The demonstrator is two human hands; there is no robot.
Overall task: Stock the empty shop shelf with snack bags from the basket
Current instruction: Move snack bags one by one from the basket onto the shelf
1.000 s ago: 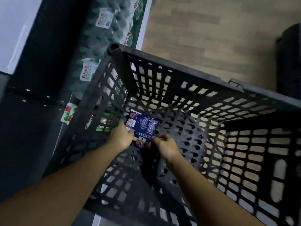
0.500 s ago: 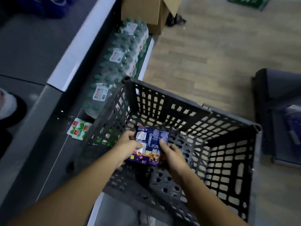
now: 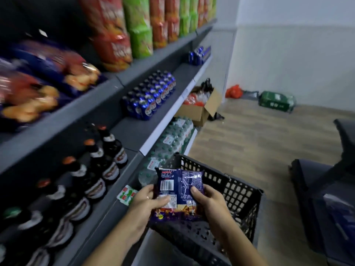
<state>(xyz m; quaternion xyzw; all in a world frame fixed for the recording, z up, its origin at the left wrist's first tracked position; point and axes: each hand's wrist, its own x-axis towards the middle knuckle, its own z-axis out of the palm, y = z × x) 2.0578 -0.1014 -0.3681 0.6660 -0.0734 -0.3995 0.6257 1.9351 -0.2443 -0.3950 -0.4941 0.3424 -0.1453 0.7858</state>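
Note:
A dark blue snack bag (image 3: pixel 180 187) with a barcode on its back is held up above the black slatted basket (image 3: pixel 236 191). My left hand (image 3: pixel 148 202) grips its left edge, thumb across the lower label. My right hand (image 3: pixel 209 200) grips the right edge, thumb on the bag's face. The basket stands on the floor beside the grey shelving (image 3: pixel 92 104). Similar dark blue snack bags (image 3: pixel 48 77) lie blurred on a shelf at upper left.
Dark bottles (image 3: pixel 92 169) fill the shelf at left, blue cans (image 3: pixel 151 96) sit on the shelf beyond, and tall red and green bags (image 3: pixel 134 25) stand above. Water bottle packs (image 3: pixel 172 139), an open carton (image 3: pixel 199 106) and a green pack (image 3: pixel 276 100) are on the wooden floor.
Both hands have lifted the snack bag out of the basket to above its rim. The view has swung up from the basket's inside to the shelves and the room.

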